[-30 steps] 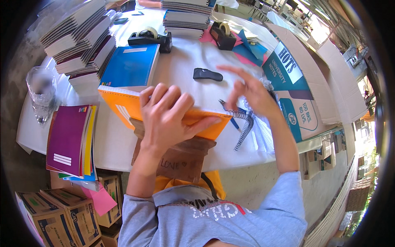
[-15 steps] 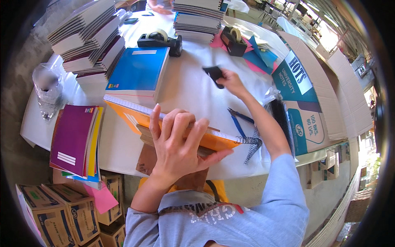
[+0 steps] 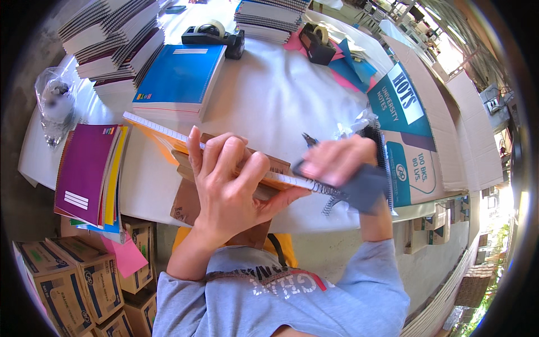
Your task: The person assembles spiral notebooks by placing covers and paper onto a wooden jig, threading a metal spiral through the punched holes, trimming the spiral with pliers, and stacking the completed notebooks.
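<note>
An orange spiral notebook (image 3: 155,138) is held on its side at the near part of the bench (image 3: 275,84), white page edge up, gripped by the left hand (image 3: 227,182). A blurred black tool (image 3: 366,189) is gripped by the right hand (image 3: 339,160) near its wire coil (image 3: 322,189).

Before you, your left hand (image 3: 227,180) is on a notebook (image 3: 160,132), and your right hand (image 3: 339,160) is near its right end. Behind this notebook, on the table (image 3: 281,84), lies a notebook pile (image 3: 179,78), and behind the pile stands 1 tape dispenser (image 3: 213,36). Farther right is 1 other dispenser (image 3: 317,48), with a tall stack (image 3: 268,22) between these 2. You have a carton (image 3: 404,140) at the right, a plastic bag (image 3: 56,104) at the far left, and boxes (image 3: 84,283) below the table, also left.
</note>
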A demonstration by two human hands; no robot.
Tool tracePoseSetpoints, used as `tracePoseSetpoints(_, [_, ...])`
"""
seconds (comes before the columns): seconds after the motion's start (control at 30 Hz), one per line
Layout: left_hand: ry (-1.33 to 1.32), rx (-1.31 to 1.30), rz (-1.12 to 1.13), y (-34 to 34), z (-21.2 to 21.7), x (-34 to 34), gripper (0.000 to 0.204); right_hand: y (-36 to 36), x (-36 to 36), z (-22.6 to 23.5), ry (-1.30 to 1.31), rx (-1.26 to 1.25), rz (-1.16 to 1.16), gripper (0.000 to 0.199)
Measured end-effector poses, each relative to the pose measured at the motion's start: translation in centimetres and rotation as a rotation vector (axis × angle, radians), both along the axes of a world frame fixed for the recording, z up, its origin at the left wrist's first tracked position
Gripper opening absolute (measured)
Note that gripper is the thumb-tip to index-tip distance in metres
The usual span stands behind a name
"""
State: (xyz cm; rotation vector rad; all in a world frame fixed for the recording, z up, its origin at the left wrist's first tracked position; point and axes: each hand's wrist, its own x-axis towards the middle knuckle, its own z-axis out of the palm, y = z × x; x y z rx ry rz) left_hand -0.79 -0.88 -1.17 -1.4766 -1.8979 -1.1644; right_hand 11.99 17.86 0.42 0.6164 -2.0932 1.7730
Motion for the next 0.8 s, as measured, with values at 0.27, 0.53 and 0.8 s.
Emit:
tracePoseSetpoints(0.27, [0.044, 0.017, -0.011, -0.1, -0.1, -0.4, 0.047, 0.5, -0.8, 1.7, 0.111, 0.183, 0.062, 0.011])
tracePoseSetpoints(0.53, [0.030, 0.051, -0.007, 0.1, 0.2, -0.4, 0.045, 0.3, -1.2, 1.4, -0.117, 0.319, -0.227, 0.011])
tracePoseSetpoints(0.8, [0.025, 0.083, -0.043, -0.6, 0.1, -0.3, 0.048, 0.3, -1.3, 1.4, -0.087, 0.475, -0.337, 0.023])
